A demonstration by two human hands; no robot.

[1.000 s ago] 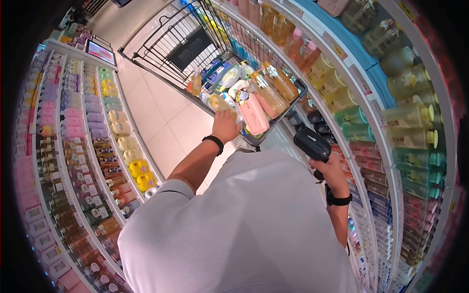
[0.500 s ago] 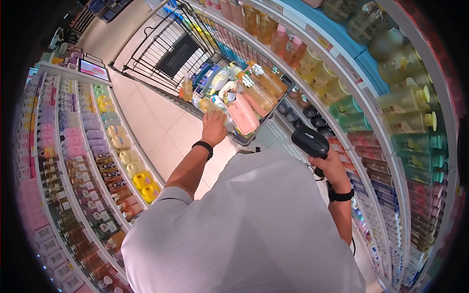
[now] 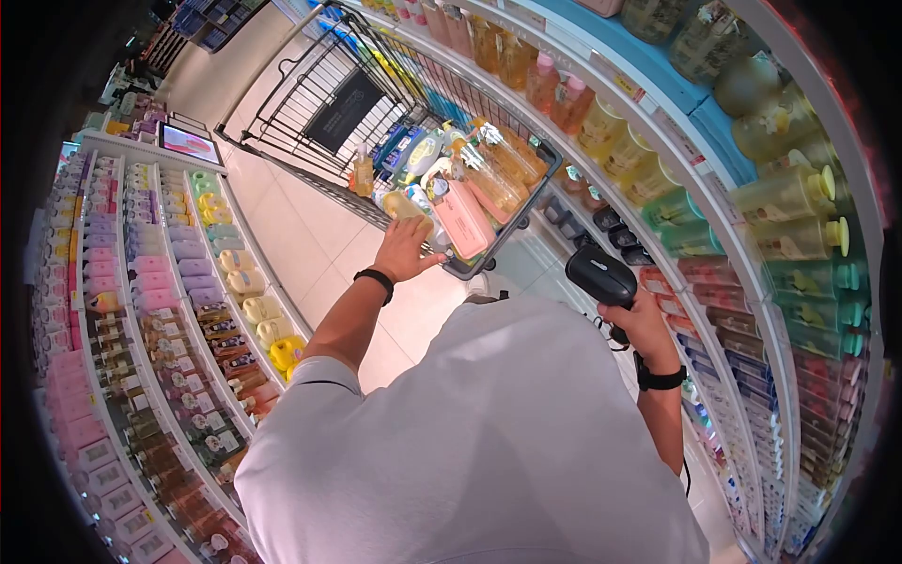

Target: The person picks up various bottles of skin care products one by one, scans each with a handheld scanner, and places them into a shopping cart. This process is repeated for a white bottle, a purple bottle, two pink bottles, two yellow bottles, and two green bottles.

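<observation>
My left hand reaches to the near side of a wire shopping cart, fingers stretched over its edge and thumb spread apart. The fingertips are right at a pale yellow bottle lying in the cart. Beside it lies a pink bottle, with amber pump bottles behind. A small amber bottle stands at the cart's left side. My right hand is wrapped round the handle of a black handheld scanner with a rounded head, held up at the right, apart from the cart.
Tall shelving with rows of yellow and green bottles curves along the right. On the left, another shelf unit holds pink, purple and yellow bottles. A small screen stands at its far end. Light floor tiles run between shelf and cart.
My left hand has shifted slightly left, and its thumb now points out to the right, away from the fingers. The right hand still holds the scanner, almost in the same place.
</observation>
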